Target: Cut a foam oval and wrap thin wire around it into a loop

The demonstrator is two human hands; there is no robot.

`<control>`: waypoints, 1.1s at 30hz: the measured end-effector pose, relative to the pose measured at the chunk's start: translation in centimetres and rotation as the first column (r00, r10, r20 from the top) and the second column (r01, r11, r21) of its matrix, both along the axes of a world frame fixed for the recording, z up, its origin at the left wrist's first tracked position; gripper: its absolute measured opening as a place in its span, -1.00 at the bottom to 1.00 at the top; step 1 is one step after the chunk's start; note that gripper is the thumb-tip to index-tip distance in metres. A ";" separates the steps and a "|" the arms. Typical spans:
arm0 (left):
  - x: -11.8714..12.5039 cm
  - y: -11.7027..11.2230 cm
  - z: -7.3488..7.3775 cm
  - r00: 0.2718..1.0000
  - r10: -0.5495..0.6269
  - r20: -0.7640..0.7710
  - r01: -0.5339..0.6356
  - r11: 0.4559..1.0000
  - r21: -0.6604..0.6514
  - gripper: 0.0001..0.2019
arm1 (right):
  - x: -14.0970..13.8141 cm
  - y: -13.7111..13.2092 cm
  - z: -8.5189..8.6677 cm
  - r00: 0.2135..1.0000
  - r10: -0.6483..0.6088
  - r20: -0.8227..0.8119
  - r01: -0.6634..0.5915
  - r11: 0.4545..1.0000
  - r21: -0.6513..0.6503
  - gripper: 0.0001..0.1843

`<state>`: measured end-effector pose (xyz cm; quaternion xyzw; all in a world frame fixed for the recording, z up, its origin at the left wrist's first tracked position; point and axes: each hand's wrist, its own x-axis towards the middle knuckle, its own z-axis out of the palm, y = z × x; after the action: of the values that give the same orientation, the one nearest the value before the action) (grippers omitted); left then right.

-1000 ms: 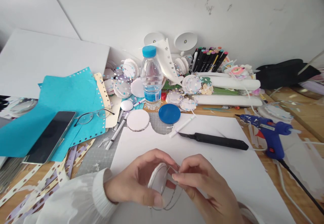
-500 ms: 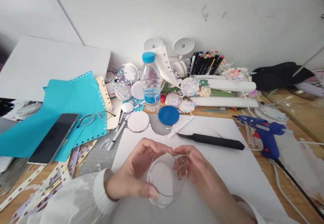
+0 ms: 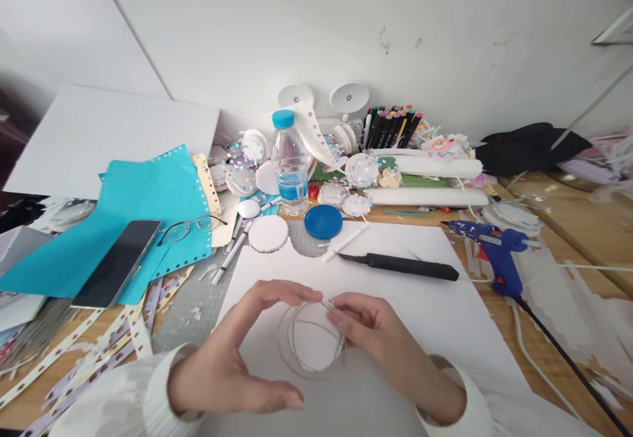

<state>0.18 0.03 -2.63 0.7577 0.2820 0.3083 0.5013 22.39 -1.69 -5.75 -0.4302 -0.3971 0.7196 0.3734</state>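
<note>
My right hand (image 3: pixel 378 335) pinches a coil of thin silvery wire (image 3: pixel 291 356) at its upper right edge, between thumb and fingers. The loops are loose and overlap unevenly. A white round disc (image 3: pixel 319 343) shows inside them; whether it is attached to the wire I cannot tell. To the left, my left hand (image 3: pixel 237 358) is open in a wide C, its thumb stretched away from the coil. Its fingertips are at the top of the loops, perhaps touching the wire. Under both hands lies a white board (image 3: pixel 395 321) with curved cut-outs along its far edge.
A black-handled craft knife (image 3: pixel 410 265), a white pen (image 3: pixel 345 242), a blue disc (image 3: pixel 323 221) and another white disc (image 3: pixel 268 233) lie beyond my hands. A glue gun (image 3: pixel 494 249) is right. A bottle (image 3: pixel 289 167) stands behind; a phone (image 3: pixel 116 262) and glasses (image 3: pixel 190 228) rest on blue sheets (image 3: pixel 148 190) left.
My left thumb has come off the wire and spread away. My right hand has closed into a pinch on the coil, which has shifted slightly left and up.
</note>
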 end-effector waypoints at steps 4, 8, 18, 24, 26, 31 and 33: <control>0.7 -1.2 -0.1 0.967 0.141 -0.211 -0.098 0.974 0.203 -0.18 | -0.4 -0.2 0.1 0.994 -0.089 0.059 0.086 0.995 0.058 -0.66; 1.8 -1.4 -0.4 0.930 0.251 -0.269 -0.142 0.920 0.365 -0.18 | -0.5 -0.4 -0.2 0.989 -0.128 0.070 0.122 0.989 0.080 -0.65; 4.2 -0.7 -0.3 0.790 0.413 -0.452 -0.087 0.806 0.586 -0.26 | -0.6 -0.4 -0.6 0.979 -0.196 0.057 0.192 0.979 0.069 -0.61; 4.8 -1.0 0.4 0.779 0.465 -0.421 -0.107 0.760 0.641 -0.39 | -0.6 -0.5 -1.0 0.978 -0.205 0.035 0.202 0.977 0.062 -0.64; 4.9 -1.0 0.5 0.778 0.471 -0.416 -0.115 0.758 0.642 -0.42 | -0.6 -0.5 -1.1 0.980 -0.197 0.027 0.195 0.979 0.059 -0.63; 5.0 -1.1 0.7 0.780 0.439 -0.446 -0.134 0.813 0.567 -0.50 | -0.8 -0.4 -1.0 0.985 -0.172 0.011 0.172 0.984 0.049 -0.64; 5.1 -1.0 0.7 0.790 0.413 -0.453 -0.148 0.846 0.513 -0.55 | -0.8 -0.3 -1.0 0.988 -0.156 0.006 0.156 0.987 0.048 -0.63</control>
<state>5.27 -1.00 -1.95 0.8561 0.4464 0.2082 0.1562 21.56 -1.99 -6.77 -0.4547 -0.3810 0.6764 0.4366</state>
